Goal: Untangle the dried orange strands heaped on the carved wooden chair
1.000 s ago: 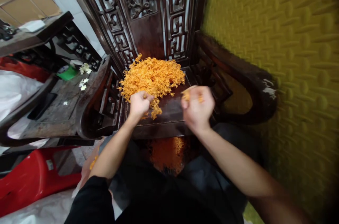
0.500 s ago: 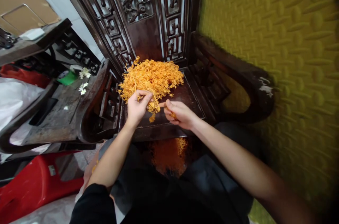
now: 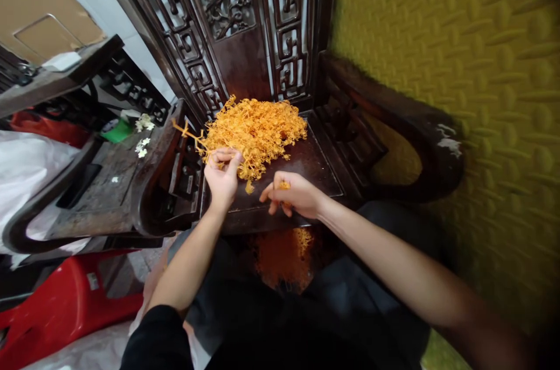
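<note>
Picking at a heap of orange strands on a dark carved wooden chair seat.

Heap sits at the seat's back, about 12 o'clock from both hands. Left hand pinches a tuft at the heap's near edge, a long strand sticking out toward 10 o'clock. Right hand, at 3 o'clock from the left, curls loosely over a small orange bit on the seat front. More orange strands lie below at 6 o'clock. Red plastic stool at 8 o'clock; yellow textured wall at 2 o'clock.
</note>
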The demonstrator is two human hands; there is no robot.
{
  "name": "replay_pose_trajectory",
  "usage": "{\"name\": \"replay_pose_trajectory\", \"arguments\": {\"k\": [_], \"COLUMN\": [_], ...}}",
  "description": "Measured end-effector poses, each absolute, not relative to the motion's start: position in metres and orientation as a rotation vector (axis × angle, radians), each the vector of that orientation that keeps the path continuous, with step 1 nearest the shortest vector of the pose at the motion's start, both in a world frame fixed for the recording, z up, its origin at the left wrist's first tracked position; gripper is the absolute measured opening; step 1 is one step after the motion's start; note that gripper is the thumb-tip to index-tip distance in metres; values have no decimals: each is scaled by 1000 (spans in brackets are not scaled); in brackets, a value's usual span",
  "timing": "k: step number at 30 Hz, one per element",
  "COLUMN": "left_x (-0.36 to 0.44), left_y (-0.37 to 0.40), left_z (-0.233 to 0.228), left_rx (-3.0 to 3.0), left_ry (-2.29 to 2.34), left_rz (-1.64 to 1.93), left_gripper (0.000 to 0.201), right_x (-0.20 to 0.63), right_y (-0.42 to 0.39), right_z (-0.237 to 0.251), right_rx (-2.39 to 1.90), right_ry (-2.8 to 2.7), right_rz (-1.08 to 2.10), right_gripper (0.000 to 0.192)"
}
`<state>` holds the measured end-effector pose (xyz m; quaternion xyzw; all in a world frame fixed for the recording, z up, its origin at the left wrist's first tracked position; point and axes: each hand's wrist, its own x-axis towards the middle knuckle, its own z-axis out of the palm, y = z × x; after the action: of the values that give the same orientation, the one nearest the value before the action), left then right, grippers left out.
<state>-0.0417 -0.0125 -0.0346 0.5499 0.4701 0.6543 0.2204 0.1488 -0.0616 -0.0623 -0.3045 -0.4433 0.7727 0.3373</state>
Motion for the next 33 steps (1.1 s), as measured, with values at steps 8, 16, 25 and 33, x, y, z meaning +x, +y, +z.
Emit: {"name": "replay_pose_trajectory", "arguments": {"k": [8,16,25,33], "left_x": [-15,-45,-31,-41], "left_y": [-39,8,-30,-36], "left_z": [-54,-46,-21,-14], "left_rx": [1990,1312,1008,840], "left_ry": [1272,1206,805,671], "left_rz": [1713,1959,1411,1140], "left_gripper": [13,29,23,20], "right_x": [135,136,159,173], "right_y": [-61,-85,-55,-41], "right_z": [-61,-53,-57,-59], "right_rx": [-628,-681,-846,-881], "right_ry": [-1060,-1372,-991,-847], "right_rz": [1969,2066,1824,1664], "right_gripper": [43,38,35,38]}}
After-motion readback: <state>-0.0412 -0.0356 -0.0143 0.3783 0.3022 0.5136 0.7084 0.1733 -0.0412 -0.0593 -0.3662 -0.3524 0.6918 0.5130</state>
